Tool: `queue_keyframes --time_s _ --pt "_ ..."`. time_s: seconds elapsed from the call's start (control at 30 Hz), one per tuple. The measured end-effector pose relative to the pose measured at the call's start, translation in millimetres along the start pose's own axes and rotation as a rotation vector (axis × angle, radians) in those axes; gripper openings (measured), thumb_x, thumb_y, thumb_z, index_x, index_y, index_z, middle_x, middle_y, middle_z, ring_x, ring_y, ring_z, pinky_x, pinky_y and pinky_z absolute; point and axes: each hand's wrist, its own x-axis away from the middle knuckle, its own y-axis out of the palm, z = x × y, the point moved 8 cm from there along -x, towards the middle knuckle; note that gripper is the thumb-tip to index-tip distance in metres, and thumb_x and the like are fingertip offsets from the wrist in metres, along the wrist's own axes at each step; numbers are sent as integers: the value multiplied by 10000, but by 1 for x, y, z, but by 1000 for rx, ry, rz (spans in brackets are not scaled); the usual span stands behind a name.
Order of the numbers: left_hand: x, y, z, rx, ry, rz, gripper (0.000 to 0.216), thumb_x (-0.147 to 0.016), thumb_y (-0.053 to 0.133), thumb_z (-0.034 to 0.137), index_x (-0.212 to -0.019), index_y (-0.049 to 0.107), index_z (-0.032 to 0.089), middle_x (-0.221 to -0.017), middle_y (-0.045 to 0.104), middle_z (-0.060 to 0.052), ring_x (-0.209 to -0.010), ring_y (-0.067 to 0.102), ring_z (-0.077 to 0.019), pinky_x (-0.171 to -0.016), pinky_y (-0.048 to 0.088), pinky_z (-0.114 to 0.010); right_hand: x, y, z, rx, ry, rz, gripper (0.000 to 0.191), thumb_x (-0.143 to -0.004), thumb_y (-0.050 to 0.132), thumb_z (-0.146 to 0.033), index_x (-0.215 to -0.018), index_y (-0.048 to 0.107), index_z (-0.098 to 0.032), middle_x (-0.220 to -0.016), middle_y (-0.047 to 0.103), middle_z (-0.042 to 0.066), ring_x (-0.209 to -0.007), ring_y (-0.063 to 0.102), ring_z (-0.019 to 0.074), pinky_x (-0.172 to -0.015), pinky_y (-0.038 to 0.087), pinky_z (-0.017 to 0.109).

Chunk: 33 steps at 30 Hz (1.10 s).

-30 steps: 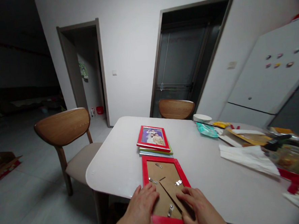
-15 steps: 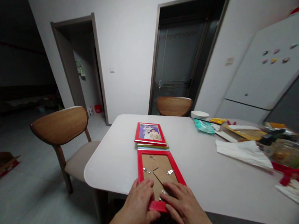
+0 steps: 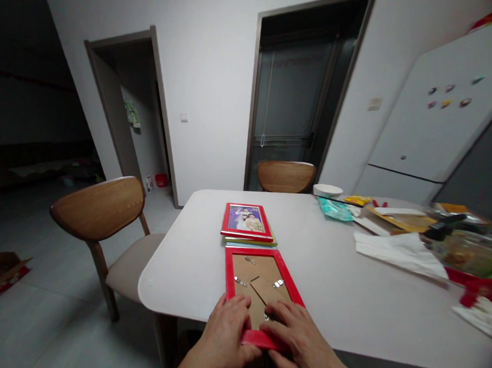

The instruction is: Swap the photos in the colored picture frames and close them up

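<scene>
A red picture frame (image 3: pixel 290 278) lies face down at the table's near edge, its brown backing board (image 3: pixel 251 270) showing with small metal clips on it. My left hand (image 3: pixel 228 332) is closed around the frame's near left corner, thumb at the front edge and fingers over the side. At the near right corner my right hand (image 3: pixel 294 333) grips the frame, its fingertips over the near clip, which is partly hidden. Just beyond, another red frame (image 3: pixel 245 224) with a photo of people lies face up on a small stack of frames.
On the right of the white table (image 3: pixel 184 265) are a white bowl (image 3: pixel 327 190), a teal packet (image 3: pixel 335 209), white paper (image 3: pixel 400 255) and a clear container (image 3: pixel 462 251). Wooden chairs stand at the left (image 3: pixel 101 209) and far side (image 3: pixel 287 176).
My right hand's fingers have shifted slightly over the near clip and the frame's bottom edge, covering more of the clip. My left hand stays on its corner.
</scene>
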Motion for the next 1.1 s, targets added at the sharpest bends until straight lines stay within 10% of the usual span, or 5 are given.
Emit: queue_keyframes --time_s 0.43,1.1 --pt "2 -1 0 23 -46 -40 361 -582 670 307 -895 534 186 -1266 409 -74 -1180 323 -197 -1011 158 -381 -25 -17 77 108 314 183 323 -777 374 -344 -1004 559 -208 -1008 491 102 -902 469 207 -780 381 328" --pt "2 -6 4 -11 -9 14 281 -586 678 278 -799 518 188 -1192 472 -49 -1096 411 -196 -980 222 -332 -80 -1 13 -25 58 88 270 -809 354 -194 -844 621 -179 -845 554 59 -823 471 151 -738 349 267"
